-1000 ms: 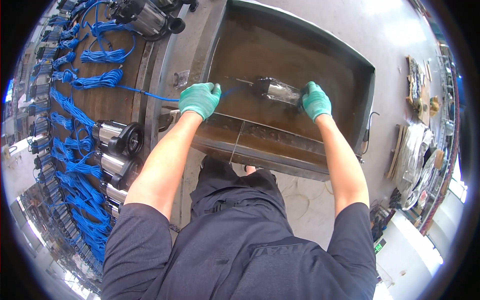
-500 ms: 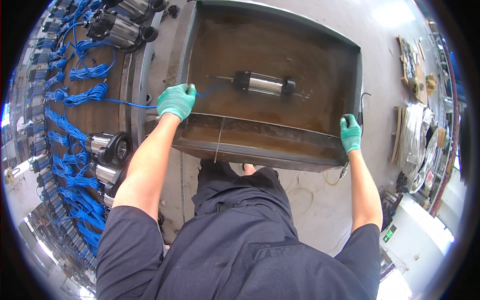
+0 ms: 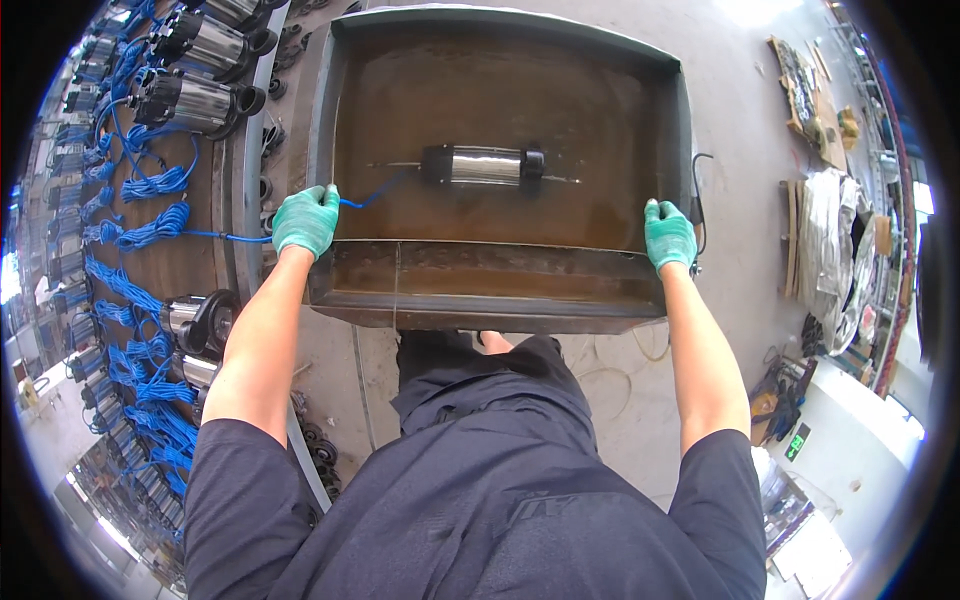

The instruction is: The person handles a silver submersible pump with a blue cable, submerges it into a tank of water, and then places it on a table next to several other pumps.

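A large grey metal tank (image 3: 670, 110) of brownish water stands in front of me. In the water lies a shiny steel cylindrical pump motor (image 3: 487, 166) with black ends, on its side. Thin rods stick out of both ends. My left hand (image 3: 306, 220), in a green glove, is closed over the left rim. A blue cable (image 3: 368, 198) runs from the motor's left end to that hand and on toward the coils at left; whether the fingers also pinch it is hidden. My right hand (image 3: 670, 236), gloved alike, is closed on the right rim.
To the left, a bench (image 3: 175, 240) carries several steel-and-black pumps (image 3: 195, 103) and many blue cable coils (image 3: 153, 228). A thin bar (image 3: 490, 243) crosses the tank's near part. A dark bent hose (image 3: 703, 205) hangs at its right. Wrapped sheets (image 3: 828, 262) stand farther right.
The view has shifted, so the tank and both hands appear farther left. Both hands stay at the rims. Bubbles seen by the motor's right end have faded, and the rod there shows more clearly.
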### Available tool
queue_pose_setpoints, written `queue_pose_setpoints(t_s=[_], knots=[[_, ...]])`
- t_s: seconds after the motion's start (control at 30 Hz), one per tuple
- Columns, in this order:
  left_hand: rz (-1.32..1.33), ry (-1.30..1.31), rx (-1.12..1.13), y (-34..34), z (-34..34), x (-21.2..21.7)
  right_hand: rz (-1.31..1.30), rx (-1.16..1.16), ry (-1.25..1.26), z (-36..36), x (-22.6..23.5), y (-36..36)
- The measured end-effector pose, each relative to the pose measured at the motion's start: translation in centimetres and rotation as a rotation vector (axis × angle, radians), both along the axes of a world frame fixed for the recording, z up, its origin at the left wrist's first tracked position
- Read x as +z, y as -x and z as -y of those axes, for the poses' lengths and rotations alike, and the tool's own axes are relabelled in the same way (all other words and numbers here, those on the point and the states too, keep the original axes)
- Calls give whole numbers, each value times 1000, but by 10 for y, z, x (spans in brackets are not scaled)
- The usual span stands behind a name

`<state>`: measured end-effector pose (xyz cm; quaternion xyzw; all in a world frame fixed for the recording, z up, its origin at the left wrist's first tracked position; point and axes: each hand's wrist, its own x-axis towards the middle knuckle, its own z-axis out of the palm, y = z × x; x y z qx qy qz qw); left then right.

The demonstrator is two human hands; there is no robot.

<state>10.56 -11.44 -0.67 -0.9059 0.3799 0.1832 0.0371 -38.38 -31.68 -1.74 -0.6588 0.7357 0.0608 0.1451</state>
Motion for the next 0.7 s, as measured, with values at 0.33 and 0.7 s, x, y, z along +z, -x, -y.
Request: queue_pose_setpoints(t_s=[0.33, 0.7], knots=[[-2, -1, 15, -1, 1, -3, -25, -10, -30, 0, 2, -1], [22, 39, 6, 0, 0, -2, -18, 1, -28, 0, 2, -1]])
